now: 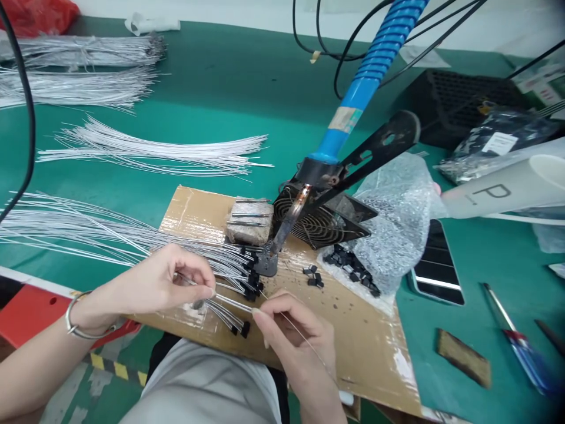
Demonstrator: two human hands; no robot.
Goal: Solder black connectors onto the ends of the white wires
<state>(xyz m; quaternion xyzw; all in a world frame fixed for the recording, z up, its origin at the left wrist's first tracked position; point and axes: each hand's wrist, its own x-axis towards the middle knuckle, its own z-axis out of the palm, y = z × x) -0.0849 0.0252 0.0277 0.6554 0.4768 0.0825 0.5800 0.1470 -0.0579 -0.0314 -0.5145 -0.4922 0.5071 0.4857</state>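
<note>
My left hand (176, 285) is closed in a pinch on a grey-white wire (233, 302) over the cardboard's front part. At the wire's right end, the fingertips of my right hand (300, 341) are pressed together on it. A thin silvery strand (304, 340), which looks like solder wire, also runs through my right hand. Just behind my hands lies a bundle of grey wires (212, 259) with black connectors (251, 280) on their right ends. Above them slants a blue-handled soldering iron (353, 106), its metal tip pointing down near the connectors, apart from my hands.
A cardboard sheet (353, 347) covers the front of the green table. Loose black connectors (351, 268) lie by bubble wrap (392, 218). Behind the iron's tip stands a round fan grille (309, 218). White wire bundles (168, 147) lie back left; a phone (436, 265) lies right.
</note>
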